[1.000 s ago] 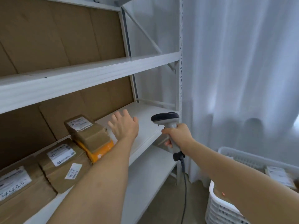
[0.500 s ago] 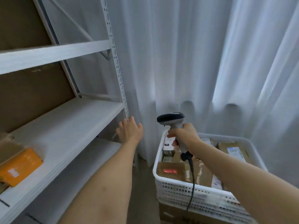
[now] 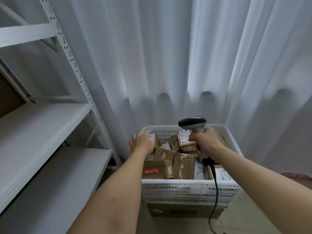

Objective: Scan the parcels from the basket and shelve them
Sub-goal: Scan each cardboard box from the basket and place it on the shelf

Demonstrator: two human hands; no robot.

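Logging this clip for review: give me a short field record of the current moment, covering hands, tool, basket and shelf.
left hand: reaching into the basket, fingers on a small parcel
right hand: grips the scanner by its handle, above the parcels
basket: white, perforated, full of cardboard parcels, resting on a cardboard box
shelf: white, left of the basket
backdrop: white curtain

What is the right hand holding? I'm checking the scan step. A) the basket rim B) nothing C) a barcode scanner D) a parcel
C: the right hand grips the handle of the scanner above the basket, its cord hanging down in front.
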